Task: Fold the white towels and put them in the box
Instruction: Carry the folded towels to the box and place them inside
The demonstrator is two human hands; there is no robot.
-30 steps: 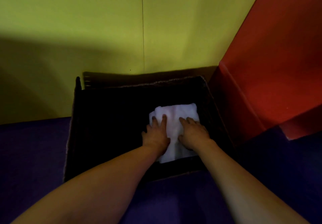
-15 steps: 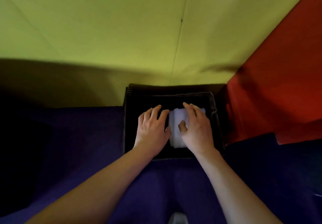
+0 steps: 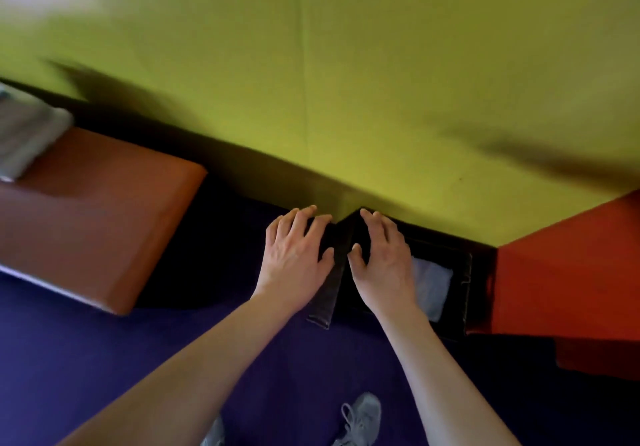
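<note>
A dark box stands on the purple floor against the yellow-green wall. A folded white towel lies inside it at the right. My right hand hovers over the box's left part with fingers spread and holds nothing. My left hand is spread just left of the box's left wall, also with nothing in it. At the far left, more white towels lie blurred on an orange block.
An orange padded block lies on the floor at the left. A red block presses against the box's right side. My grey shoes show at the bottom on the purple floor.
Both hands have lifted off the towel and out of the box. The view has swung left and pulled back, bringing the orange block and the other towels into sight.
</note>
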